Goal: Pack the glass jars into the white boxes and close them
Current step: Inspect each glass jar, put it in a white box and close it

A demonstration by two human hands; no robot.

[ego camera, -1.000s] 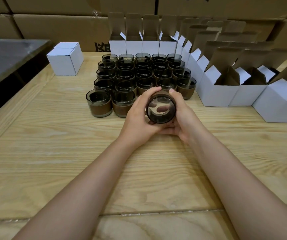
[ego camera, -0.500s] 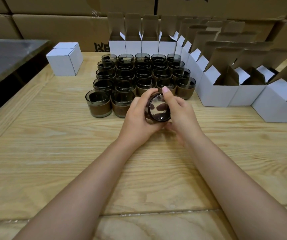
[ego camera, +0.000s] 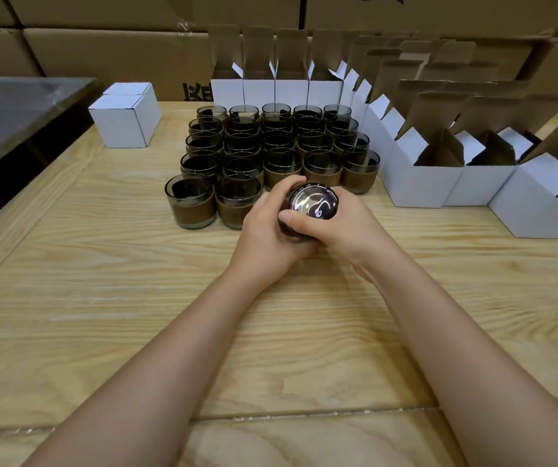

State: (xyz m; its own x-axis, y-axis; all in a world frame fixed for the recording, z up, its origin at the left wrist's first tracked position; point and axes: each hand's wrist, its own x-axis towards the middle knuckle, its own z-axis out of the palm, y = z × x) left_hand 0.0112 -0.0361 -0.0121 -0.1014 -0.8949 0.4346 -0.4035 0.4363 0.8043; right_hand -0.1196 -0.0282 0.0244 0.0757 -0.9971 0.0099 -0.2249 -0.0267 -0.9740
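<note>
We hold one jar near the middle of the table, a glossy round end turned toward us. Our left hand curls round its left side, and our right hand wraps the right, thumb across the front. It looks like picking and checking. Next, it must go upright into the nearest open box toward the right edge, then we fold the flaps.

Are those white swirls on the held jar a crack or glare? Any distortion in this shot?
Head view, centre: the swirls on the held jar read as glare from room light, masking the glass beneath, and focus is sharp here. Head view, edges: the open white boxes lean and the table seams curve, which is wide-angle distortion.
</note>
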